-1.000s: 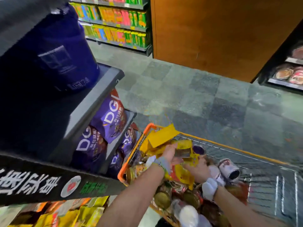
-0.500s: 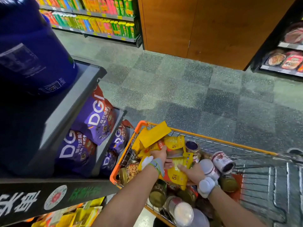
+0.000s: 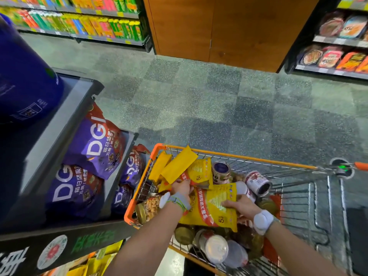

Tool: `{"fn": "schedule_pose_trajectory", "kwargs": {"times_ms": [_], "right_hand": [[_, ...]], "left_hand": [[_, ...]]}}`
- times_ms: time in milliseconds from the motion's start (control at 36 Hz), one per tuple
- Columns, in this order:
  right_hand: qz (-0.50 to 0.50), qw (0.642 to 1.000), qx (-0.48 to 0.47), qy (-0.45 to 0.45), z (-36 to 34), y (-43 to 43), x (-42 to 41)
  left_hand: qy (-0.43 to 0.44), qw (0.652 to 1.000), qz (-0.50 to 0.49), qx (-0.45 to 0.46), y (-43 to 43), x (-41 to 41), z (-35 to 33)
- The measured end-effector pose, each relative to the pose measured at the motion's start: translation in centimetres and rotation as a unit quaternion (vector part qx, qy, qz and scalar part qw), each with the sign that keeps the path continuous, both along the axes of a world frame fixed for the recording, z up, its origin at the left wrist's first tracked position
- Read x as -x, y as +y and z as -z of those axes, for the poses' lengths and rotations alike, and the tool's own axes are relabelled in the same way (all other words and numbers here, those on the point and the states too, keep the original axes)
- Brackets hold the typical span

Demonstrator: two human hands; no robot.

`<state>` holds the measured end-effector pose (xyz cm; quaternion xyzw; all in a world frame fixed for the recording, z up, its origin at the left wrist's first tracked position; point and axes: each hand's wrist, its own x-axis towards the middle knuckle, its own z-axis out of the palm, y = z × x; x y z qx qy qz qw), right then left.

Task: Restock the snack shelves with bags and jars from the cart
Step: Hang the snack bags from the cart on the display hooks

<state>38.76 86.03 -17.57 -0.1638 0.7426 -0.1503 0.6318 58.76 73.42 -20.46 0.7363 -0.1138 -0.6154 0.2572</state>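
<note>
Now the right hand [image 3: 242,206] grasps a yellow bag [image 3: 213,212] over the cart [image 3: 249,156], its long axis running roughly 12 to 6 o'clock, printed face up with a red band and a pale triangle. At its 11 o'clock the left hand [image 3: 182,189] clutches more yellow bags [image 3: 177,166], which fan toward 12.

We see bright, even light. Beyond the cart [image 3: 239,156], the floor [image 3: 199,92] carries a soft, dark shadow. The shelves [image 3: 79,22] far left of the cart smear with motion blur, and wide-angle distortion bends lines away from the cart.
</note>
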Motion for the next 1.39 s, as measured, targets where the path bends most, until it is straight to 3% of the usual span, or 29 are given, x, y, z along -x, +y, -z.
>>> {"fn": "schedule_pose_trajectory", "kwargs": {"times_ms": [222,417,528,639,694,833,944,1111,1278,1389], "right_hand": [[0.034,0.996,0.075,0.018,-2.4,0.6,-0.6],[0.026,0.989,0.133,0.059,-1.6,3.6,2.2],[0.060,0.984,0.162,0.042,-6.7,6.7,2.2],[0.133,0.972,0.191,0.040,-7.3,9.8,3.6],[0.154,0.965,0.206,0.046,-8.5,11.0,4.0],[0.166,0.947,0.272,-0.040,-9.6,11.8,3.4],[0.081,0.946,0.275,-0.151,-13.5,13.3,-1.5],[-0.085,0.925,0.258,-0.267,-17.5,15.5,-10.7],[-0.178,0.908,0.240,-0.294,-19.7,18.9,-20.4],[-0.255,0.893,0.225,-0.294,-20.4,21.8,-26.5]], "left_hand": [[0.043,0.996,-0.077,0.024,2.1,0.5,-3.0],[-0.022,0.998,-0.001,0.062,6.4,0.1,-6.9],[-0.044,0.979,0.016,0.199,12.1,-0.7,-11.1],[-0.011,0.969,-0.002,0.245,17.5,-3.3,-14.0],[-0.041,0.966,-0.030,0.254,19.2,-5.0,-14.9],[-0.274,0.925,-0.054,0.257,23.3,-8.5,-17.7],[-0.265,0.921,-0.008,0.285,27.5,-9.9,-19.8],[-0.137,0.956,-0.042,0.255,32.8,-12.5,-24.3],[-0.174,0.933,-0.111,0.294,40.0,-21.1,-26.6],[-0.150,0.931,-0.124,0.307,45.7,-27.4,-25.9]]}}
